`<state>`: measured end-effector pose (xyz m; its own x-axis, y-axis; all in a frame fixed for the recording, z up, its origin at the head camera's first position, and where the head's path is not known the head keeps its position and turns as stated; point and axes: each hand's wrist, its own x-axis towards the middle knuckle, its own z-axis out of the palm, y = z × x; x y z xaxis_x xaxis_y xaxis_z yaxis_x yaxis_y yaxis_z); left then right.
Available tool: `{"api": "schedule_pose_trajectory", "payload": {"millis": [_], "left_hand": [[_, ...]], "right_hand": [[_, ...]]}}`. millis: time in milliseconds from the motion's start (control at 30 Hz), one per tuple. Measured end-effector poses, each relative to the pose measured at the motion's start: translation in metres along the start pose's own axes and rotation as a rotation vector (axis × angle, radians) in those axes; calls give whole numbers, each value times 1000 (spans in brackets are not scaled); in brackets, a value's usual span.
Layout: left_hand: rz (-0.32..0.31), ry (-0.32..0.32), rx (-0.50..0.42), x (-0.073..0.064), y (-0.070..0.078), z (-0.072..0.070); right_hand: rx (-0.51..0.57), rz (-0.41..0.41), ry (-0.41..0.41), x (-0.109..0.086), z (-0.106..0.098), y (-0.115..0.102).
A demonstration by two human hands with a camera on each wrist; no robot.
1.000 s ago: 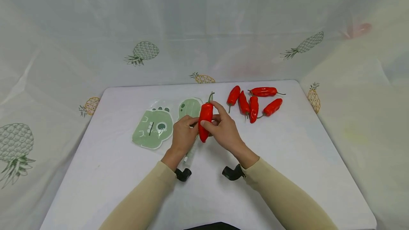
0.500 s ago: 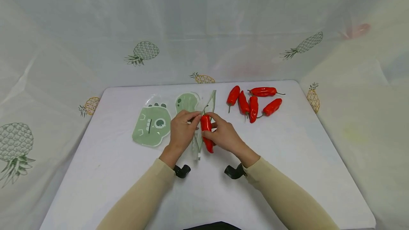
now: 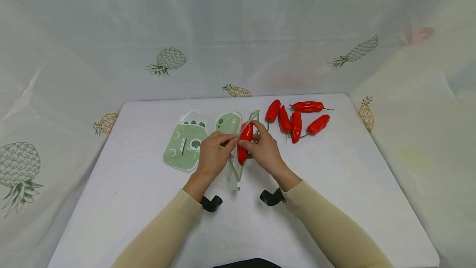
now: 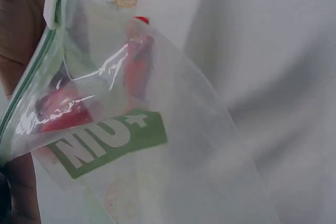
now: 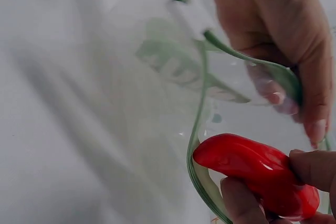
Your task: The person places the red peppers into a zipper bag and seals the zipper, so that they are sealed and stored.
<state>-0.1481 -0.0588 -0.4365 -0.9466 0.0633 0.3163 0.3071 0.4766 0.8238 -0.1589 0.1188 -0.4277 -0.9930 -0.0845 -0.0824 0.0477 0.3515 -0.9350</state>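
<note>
A clear zip bag (image 3: 182, 148) with pale green dinosaur prints extends leftward from its green-edged mouth. My left hand (image 3: 215, 152) pinches one side of that mouth. In my right hand (image 3: 265, 148) a red chili pepper (image 3: 244, 146) is gripped between thumb and fingers, upright at the spread opening. The right wrist view has the pepper (image 5: 257, 174) between the green zip edges, its smooth tip near one edge; the left hand (image 5: 283, 40) holds the opposite edge. Through the clear plastic (image 4: 184, 114) in the left wrist view, red shapes show blurrily beside a white zip slider (image 4: 51, 4).
Several red chili peppers (image 3: 295, 125) lie loose at the back right of the white table (image 3: 334, 202). Behind the table's far edge hangs a curtain (image 3: 260, 53) printed with pineapples. A black wrist camera (image 3: 271, 197) sits below the right hand.
The pepper has gone from being held up in front of the bag, stem showing, to lying at its mouth, stem end now covered. The mouth has spread open, and the bag has shifted slightly right.
</note>
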Motion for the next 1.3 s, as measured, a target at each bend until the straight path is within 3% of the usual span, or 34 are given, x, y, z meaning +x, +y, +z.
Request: {"api": "schedule_pose_trajectory", "payload": {"millis": [200,367,433,533,667,867,1033,1167,1233,1300], "left_hand": [[47,98,41,6,1,-5],[66,199,43,11,5,-11],[71,207,42,12,7,-12],[69,168,63,11,9,-11],[69,114,83,7,9,-5],[72,109,31,5,12,-3],[96,165,41,8,15,-11],[137,281,102,13,15,-22],[133,313,137,15,12,-26],[109,299,170,15,9,-29]], "right_hand": [[-106,-21,25,0,3,8],[-287,-10,48,0,3,10],[-338,-11,60,1,3,8],[-306,-13,54,0,3,2],[-165,-16,17,1,8,-8],[-26,-47,2,6,24,-13],[-208,-72,-58,12,34,-4],[-399,-35,-66,15,34,6],[-431,-12,-52,16,34,9],[-399,3,-52,17,34,9]]}}
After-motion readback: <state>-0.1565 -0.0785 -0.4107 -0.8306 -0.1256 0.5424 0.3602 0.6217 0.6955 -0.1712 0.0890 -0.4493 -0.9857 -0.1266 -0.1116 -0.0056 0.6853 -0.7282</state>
